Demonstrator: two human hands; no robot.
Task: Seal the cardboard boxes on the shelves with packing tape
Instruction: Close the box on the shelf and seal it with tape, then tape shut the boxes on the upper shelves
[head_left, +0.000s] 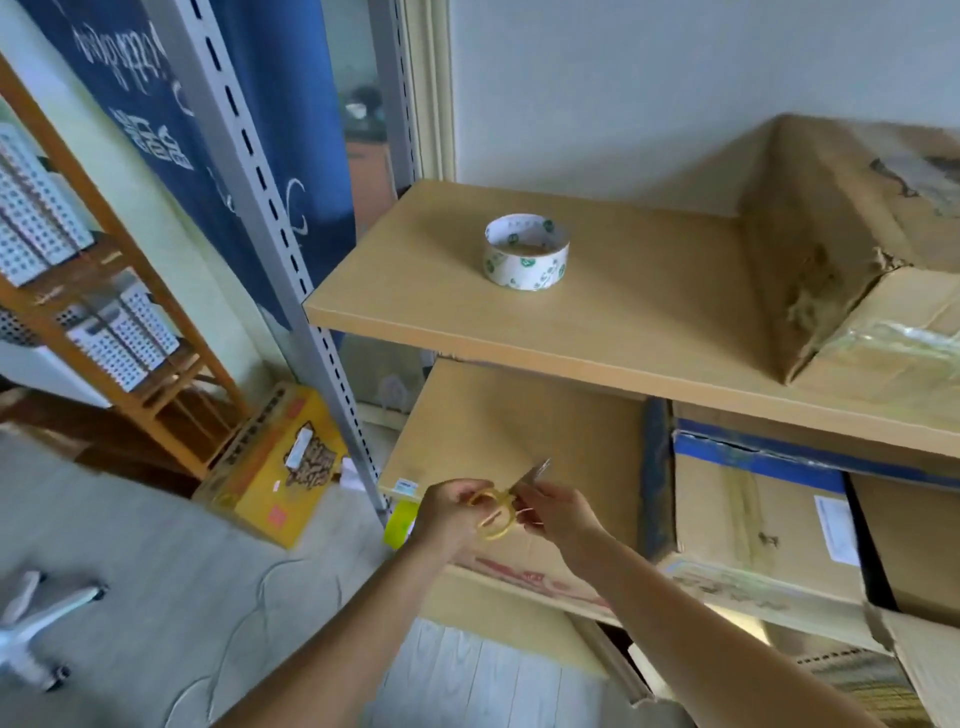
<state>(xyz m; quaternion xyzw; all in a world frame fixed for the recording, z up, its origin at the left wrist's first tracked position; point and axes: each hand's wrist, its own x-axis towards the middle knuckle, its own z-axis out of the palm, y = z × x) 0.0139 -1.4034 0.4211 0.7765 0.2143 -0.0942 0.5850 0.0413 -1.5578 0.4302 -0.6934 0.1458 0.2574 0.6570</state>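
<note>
Down at eight o'clock we see pale grey floorboards (130, 561) with a white chair base (31, 634) standing on them. At nine o'clock stands a wooden rack (156, 364) holding perforated white bins. A blue banner (156, 104) hangs at eleven o'clock; its white writing is too blurred for us to read. A yellow printed carton (275, 467) leans on the floor beside the grey slotted shelf post (291, 249); its print we cannot make out.

At the centre our left hand (452, 514) and right hand (556, 512) meet, both pinching yellow-handled scissors (501, 506) whose blade points toward one o'clock. A yellow-green tape roll (397, 525) shows just behind the left wrist.

At twelve o'clock a roll of packing tape (525, 252), white core with green logos, sits alone on the upper shelf board (623, 312), well apart from the worn cardboard box (852, 234) at two o'clock. The board's front edge runs bare toward three o'clock. Below, at four o'clock, taped boxes (753, 519) crowd the lower shelf; one carries a white label, unreadable.
</note>
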